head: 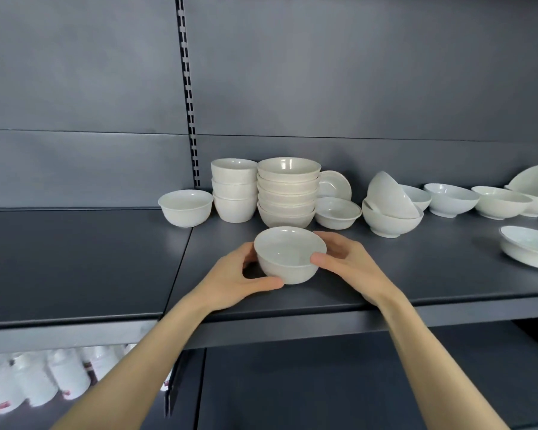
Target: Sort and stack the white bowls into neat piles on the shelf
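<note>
i'm seeing the left hand (230, 279) and right hand (348, 259) curling around one white bowl (288, 254), gripping its sides; it's sitting mouth-up on the shelf (90, 259).

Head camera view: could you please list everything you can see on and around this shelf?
held bowl: one, white, shelf front, between both hands
single bowl: one, white, left of stacks
short stack: three bowls, white, rear centre
tall stack: five bowls, white, beside short stack
tilted dish: one, white, behind tall stack
low bowl: one, white, before tilted dish
nested pair: two bowls, white, upper tipped inside lower
loose bowls: at least four, white, right rear
shallow dish: one, white, right front
shelf: one, dark grey, bearing the bowls
bottles: several, white, blurred, lower left
left hand: one, grips held bowl's left side
right hand: one, grips its right side
</note>
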A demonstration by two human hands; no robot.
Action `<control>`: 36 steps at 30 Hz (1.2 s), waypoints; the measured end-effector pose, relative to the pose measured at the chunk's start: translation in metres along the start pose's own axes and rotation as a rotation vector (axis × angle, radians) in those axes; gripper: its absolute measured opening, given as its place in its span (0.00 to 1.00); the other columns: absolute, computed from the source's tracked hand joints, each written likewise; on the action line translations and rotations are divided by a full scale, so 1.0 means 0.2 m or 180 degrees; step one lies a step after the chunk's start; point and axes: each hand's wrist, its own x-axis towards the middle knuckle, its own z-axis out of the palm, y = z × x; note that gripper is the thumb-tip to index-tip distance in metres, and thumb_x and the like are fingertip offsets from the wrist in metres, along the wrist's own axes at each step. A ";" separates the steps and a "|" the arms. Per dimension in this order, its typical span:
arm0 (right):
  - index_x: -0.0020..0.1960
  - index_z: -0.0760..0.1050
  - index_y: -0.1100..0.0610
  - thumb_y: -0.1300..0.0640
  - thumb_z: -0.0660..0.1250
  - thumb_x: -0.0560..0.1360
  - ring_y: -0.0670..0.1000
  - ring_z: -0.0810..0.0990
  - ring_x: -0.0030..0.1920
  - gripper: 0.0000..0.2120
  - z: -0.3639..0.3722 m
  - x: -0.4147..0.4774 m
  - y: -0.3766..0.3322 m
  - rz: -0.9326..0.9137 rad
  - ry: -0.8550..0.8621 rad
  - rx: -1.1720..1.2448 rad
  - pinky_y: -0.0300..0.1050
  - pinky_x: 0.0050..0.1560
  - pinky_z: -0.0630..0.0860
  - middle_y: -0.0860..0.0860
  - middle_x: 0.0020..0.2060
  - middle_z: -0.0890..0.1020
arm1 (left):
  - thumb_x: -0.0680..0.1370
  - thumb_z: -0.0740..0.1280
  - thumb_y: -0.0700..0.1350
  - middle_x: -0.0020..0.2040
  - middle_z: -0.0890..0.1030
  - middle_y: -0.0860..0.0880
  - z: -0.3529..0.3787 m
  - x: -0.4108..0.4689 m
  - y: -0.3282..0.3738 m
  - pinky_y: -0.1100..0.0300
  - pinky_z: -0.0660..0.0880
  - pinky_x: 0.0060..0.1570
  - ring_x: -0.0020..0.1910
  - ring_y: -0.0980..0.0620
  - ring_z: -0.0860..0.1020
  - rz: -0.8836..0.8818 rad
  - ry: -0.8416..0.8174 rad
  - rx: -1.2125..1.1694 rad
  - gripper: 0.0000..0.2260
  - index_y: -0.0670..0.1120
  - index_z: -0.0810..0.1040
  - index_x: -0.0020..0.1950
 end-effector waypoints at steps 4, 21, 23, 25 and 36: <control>0.60 0.75 0.48 0.63 0.74 0.70 0.40 0.81 0.53 0.22 -0.01 -0.01 0.00 -0.0025 -0.0143 0.0057 0.30 0.48 0.76 0.43 0.54 0.83 | 0.70 0.76 0.51 0.59 0.77 0.60 0.00 0.00 0.00 0.68 0.69 0.61 0.61 0.62 0.75 0.0066 0.0057 0.0135 0.26 0.54 0.70 0.66; 0.60 0.76 0.44 0.60 0.75 0.69 0.40 0.81 0.53 0.23 0.16 0.12 -0.15 -0.0327 -0.0387 0.0038 0.33 0.51 0.77 0.41 0.52 0.84 | 0.62 0.81 0.51 0.54 0.84 0.53 -0.23 -0.08 0.00 0.61 0.74 0.58 0.55 0.56 0.81 0.0155 0.0517 -0.0417 0.28 0.53 0.77 0.60; 0.58 0.77 0.45 0.61 0.75 0.69 0.38 0.82 0.49 0.21 0.24 0.20 -0.22 -0.0406 -0.0435 0.0035 0.30 0.46 0.76 0.41 0.49 0.84 | 0.62 0.81 0.47 0.52 0.85 0.52 -0.36 -0.08 -0.01 0.62 0.76 0.55 0.53 0.54 0.82 0.0141 0.0645 -0.0479 0.28 0.51 0.77 0.60; 0.58 0.78 0.49 0.62 0.75 0.69 0.38 0.82 0.46 0.20 0.33 0.29 -0.29 -0.0486 -0.0458 0.0055 0.29 0.44 0.76 0.45 0.50 0.83 | 0.61 0.82 0.48 0.53 0.84 0.52 -0.50 -0.06 -0.02 0.61 0.77 0.55 0.53 0.53 0.82 0.0164 0.0668 -0.0368 0.31 0.51 0.76 0.62; 0.62 0.75 0.56 0.60 0.79 0.65 0.42 0.80 0.52 0.27 0.82 0.72 -0.43 -0.0474 0.0540 0.0243 0.25 0.40 0.74 0.44 0.50 0.81 | 0.71 0.76 0.41 0.55 0.80 0.57 -1.09 0.27 -0.27 0.70 0.74 0.50 0.54 0.64 0.78 0.0253 0.0415 -0.0210 0.20 0.56 0.74 0.58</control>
